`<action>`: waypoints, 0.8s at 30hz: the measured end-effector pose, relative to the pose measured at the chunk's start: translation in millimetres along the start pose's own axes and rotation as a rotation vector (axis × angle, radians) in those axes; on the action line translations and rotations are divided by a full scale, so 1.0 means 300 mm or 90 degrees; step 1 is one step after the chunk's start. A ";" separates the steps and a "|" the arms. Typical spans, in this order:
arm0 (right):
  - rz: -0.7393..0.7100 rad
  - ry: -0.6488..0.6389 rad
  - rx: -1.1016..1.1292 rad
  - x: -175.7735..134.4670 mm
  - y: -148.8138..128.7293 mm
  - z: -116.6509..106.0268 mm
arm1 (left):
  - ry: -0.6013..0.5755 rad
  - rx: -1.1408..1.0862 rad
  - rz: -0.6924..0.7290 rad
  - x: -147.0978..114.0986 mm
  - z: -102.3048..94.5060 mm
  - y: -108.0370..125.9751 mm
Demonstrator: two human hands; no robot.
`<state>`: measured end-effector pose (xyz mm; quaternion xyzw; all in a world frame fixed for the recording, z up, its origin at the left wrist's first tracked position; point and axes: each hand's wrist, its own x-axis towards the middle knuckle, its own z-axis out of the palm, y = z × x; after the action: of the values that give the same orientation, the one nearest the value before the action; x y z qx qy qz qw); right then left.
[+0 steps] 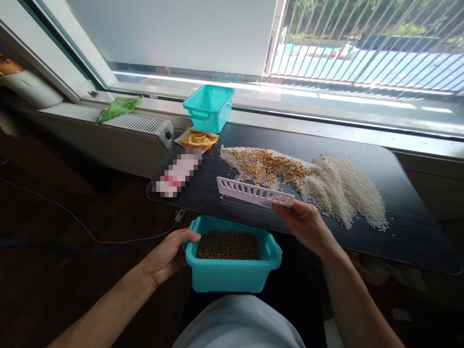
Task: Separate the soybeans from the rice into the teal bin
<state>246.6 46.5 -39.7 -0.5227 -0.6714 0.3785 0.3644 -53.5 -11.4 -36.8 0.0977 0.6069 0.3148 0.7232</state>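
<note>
My left hand (173, 251) grips the left rim of a turquoise plastic bin (232, 276), thumb over the edge. Small round brown beads or beans (228, 245) lie in the bin, which sits at my lap just below the table's front edge. In my right hand (306, 223) is a white slotted plastic strip (253, 192), held by its right end above the table edge. Behind it, tan round beans (266, 164) lie over a spread of white grains (344, 188) on the dark table (406, 232).
A second turquoise bin (208, 108) stands at the back by the window, with a yellow cloth or wrapper (198, 139) before it. A blurred pinkish item (177, 176) lies on the table's left end. Further left, a green cloth (119, 107) rests on a radiator (139, 124). A cable (119, 241) hangs below.
</note>
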 end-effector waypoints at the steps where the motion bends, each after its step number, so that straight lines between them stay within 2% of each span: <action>1: 0.001 -0.013 0.005 0.008 -0.001 0.016 | 0.002 -0.001 0.001 0.000 -0.004 0.001; 7: -0.007 -0.082 0.037 0.012 -0.020 0.083 | 0.030 -0.014 0.005 -0.010 -0.028 0.009; 11: 0.007 -0.176 0.049 -0.055 -0.056 0.049 | 0.052 -0.014 0.001 -0.031 -0.050 0.020; 13: 0.006 -0.198 0.039 -0.091 -0.066 0.024 | 0.061 -0.018 -0.001 -0.043 -0.060 0.027; 15: -0.003 -0.160 0.031 -0.114 -0.068 0.022 | 0.070 -0.021 -0.002 -0.050 -0.064 0.034; 17: -0.016 -0.090 0.027 -0.115 -0.063 0.051 | 0.080 -0.022 -0.007 -0.052 -0.061 0.037; 21: -0.042 -0.001 0.014 -0.065 -0.035 0.143 | 0.078 -0.025 -0.014 -0.042 -0.043 0.025; 24: -0.032 0.089 -0.015 -0.015 0.007 0.150 | 0.041 -0.019 -0.017 -0.029 -0.026 0.002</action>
<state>208.5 36.8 -62.0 -0.5349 -0.6615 0.3241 0.4137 -61.7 -18.0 -31.3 0.0685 0.6262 0.3176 0.7088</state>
